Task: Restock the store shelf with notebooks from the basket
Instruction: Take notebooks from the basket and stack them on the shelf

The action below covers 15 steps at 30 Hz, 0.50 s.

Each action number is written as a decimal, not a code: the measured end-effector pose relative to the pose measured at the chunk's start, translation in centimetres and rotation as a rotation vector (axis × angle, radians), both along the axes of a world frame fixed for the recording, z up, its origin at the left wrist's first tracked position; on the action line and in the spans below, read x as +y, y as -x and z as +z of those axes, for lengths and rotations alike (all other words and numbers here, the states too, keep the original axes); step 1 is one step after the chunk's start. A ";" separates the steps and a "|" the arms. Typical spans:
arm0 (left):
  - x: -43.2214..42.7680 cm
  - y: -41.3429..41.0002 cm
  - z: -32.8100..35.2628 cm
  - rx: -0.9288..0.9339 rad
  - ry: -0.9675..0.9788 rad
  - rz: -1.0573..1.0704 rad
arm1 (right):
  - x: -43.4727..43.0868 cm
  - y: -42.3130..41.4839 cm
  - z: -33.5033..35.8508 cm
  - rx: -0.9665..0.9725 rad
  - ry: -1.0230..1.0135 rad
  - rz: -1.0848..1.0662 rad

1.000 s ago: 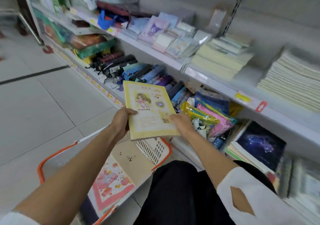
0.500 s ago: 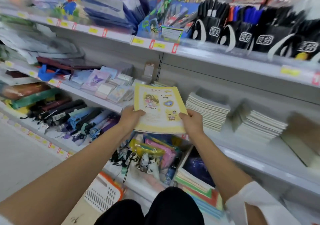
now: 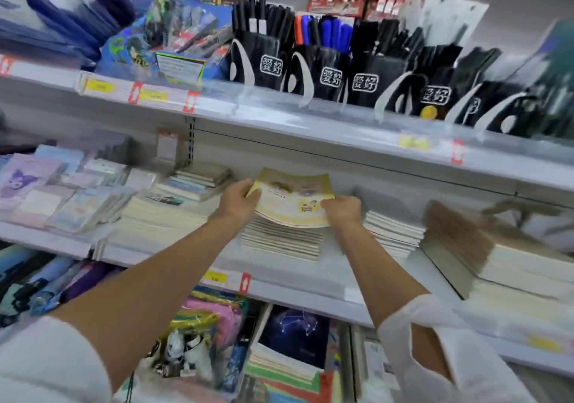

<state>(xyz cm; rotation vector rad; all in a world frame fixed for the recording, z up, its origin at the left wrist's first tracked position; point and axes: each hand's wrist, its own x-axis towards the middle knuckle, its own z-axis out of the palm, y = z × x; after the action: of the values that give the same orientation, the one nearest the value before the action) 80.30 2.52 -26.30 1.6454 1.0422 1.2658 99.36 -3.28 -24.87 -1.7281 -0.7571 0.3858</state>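
Observation:
A yellow notebook [image 3: 292, 199] with cartoon pictures on its cover lies on top of a stack of notebooks [image 3: 281, 241] on the middle shelf [image 3: 335, 281]. My left hand [image 3: 237, 200] grips its left edge and my right hand [image 3: 341, 210] grips its right front corner. The cover bends slightly between the two hands. The basket is out of view.
More notebook stacks [image 3: 393, 231] sit to the right, with brown-edged books [image 3: 459, 241] leaning beyond them. Small notepads [image 3: 71, 197] fill the shelf's left. Black pen holders [image 3: 332, 73] stand on the shelf above. A dark constellation notebook [image 3: 295, 337] lies on the shelf below.
Both hands have carried the yellow notebook forward from in front of the shelf onto the middle stack. The view has tilted up; the basket has left the frame.

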 end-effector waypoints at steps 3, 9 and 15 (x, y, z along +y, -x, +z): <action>2.4 -1.2 -0.9 0.080 -0.003 0.042 | 1.8 -1.3 -0.6 -0.002 0.152 0.008; 6.2 -2.1 -2.5 0.111 -0.024 0.103 | 4.5 -2.0 -1.9 0.213 0.076 0.085; 7.9 -3.9 -2.7 0.099 0.016 0.075 | 5.7 -2.6 -2.5 0.296 -0.063 0.091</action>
<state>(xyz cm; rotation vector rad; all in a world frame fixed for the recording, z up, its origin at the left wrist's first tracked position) 84.19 10.37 -29.00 1.6850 1.1815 1.2310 101.93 2.43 -27.37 -1.5375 -0.6257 0.6572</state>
